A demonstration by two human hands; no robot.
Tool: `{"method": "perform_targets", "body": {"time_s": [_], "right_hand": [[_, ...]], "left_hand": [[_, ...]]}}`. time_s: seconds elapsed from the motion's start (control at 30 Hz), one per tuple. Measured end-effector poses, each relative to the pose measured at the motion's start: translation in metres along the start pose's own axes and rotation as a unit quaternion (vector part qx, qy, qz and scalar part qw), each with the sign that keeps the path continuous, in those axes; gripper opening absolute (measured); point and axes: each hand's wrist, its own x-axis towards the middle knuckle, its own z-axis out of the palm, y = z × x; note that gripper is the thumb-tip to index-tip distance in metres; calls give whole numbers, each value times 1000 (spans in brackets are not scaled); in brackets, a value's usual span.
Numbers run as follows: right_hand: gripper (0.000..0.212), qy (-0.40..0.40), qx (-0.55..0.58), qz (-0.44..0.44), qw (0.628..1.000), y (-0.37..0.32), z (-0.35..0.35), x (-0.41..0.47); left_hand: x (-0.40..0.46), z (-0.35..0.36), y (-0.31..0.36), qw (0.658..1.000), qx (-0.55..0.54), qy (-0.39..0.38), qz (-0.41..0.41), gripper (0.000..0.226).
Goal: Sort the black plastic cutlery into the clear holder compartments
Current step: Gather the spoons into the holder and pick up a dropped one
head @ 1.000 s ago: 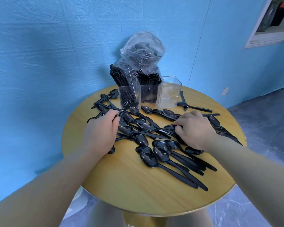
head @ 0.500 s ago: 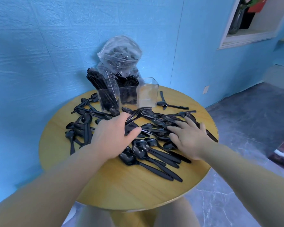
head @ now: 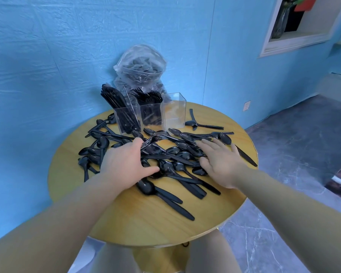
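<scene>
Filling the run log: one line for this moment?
left hand: open on spoon pile | right hand: open on pile | holder: right compartment empty

right hand (head: 219, 162) uncurled and flat, left hand (head: 124, 164) splayed over cutlery (head: 171, 154)
</scene>
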Motion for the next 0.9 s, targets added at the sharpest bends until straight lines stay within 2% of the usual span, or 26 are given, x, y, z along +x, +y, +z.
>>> {"method": "perform_targets", "body": {"time_s": [0.1,0.2,0.27,0.37,0.47,0.6,0.7,0.83,0.9], "right_hand": [[50,7,-8,-18,1000,0,-1,-6],[51,-18,-3,-30,999,-3,0,-10],[51,34,43,-34,998,-8,-2,-11],[52,130,167,-43,976,-19,-11,-10],[41,171,243,-63,953,-27,-18,-6],[27,202,295,-40,933,-29,-20,3],[23,224,381,-8,897,-30,-24,10],[13,278,518,32,808,-36,-40,25],[13,289,541,22,790,-39,-50,33]], "left_hand": [[4,1,-7,1000,-8,17,-10,76],[6,3,-2,998,-36,45,11,42],[7,1,4,997,-45,49,42,27],[8,-2,12,992,-50,23,110,29],[9,-5,18,983,-63,-4,170,30],[15,-12,22,984,-65,3,163,30],[25,-21,24,989,-61,29,128,32],[40,-30,33,981,-153,29,113,28],[47,-35,35,975,-185,35,121,24]]}}
